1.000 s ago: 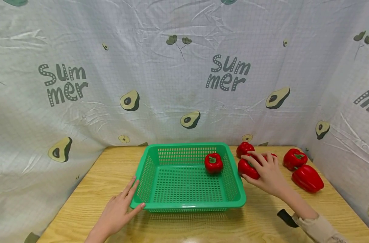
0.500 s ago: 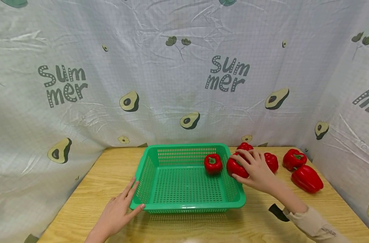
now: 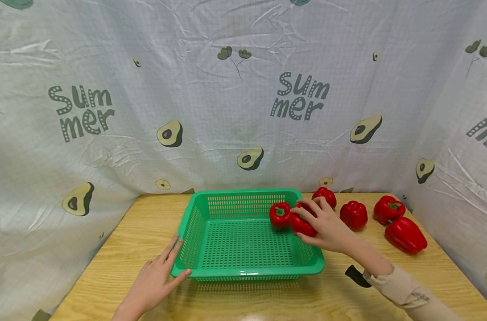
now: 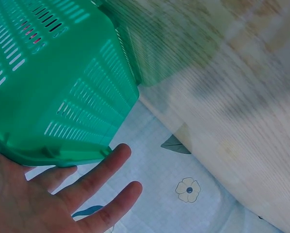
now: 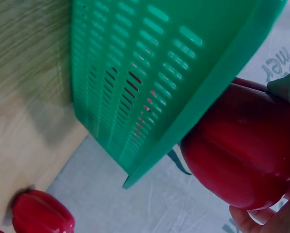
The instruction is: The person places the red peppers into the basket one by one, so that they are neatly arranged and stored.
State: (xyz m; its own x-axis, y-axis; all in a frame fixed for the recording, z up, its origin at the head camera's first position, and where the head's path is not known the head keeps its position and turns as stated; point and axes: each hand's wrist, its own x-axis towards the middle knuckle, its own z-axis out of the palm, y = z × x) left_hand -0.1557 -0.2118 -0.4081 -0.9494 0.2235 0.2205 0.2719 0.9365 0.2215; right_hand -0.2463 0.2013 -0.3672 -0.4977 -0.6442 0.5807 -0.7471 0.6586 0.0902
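Note:
My right hand (image 3: 325, 227) grips a red bell pepper (image 3: 302, 221) at the right rim of the green basket (image 3: 249, 271). In the right wrist view this pepper (image 5: 244, 145) is beside the basket's rim (image 5: 208, 107), with fingertips under it. Inside the basket, at its right, another red pepper (image 3: 280, 216) sits with its stem showing. My left hand (image 3: 153, 278) rests with spread fingers on the basket's left rim; in the left wrist view the left hand (image 4: 53, 199) has straight fingers against the green rim (image 4: 62, 158).
Behind and right of my right hand, red peppers (image 3: 353, 216) (image 3: 324, 196) lie on the wooden table (image 3: 235, 303). Farther right are two more, one upright (image 3: 389, 209) and one on its side (image 3: 406, 236). A printed cloth (image 3: 211, 111) hangs behind the table.
My right hand has carried the gripped pepper leftward from beside the basket to over its right rim, uncovering a pepper on the table. The left hand and basket stay in place.

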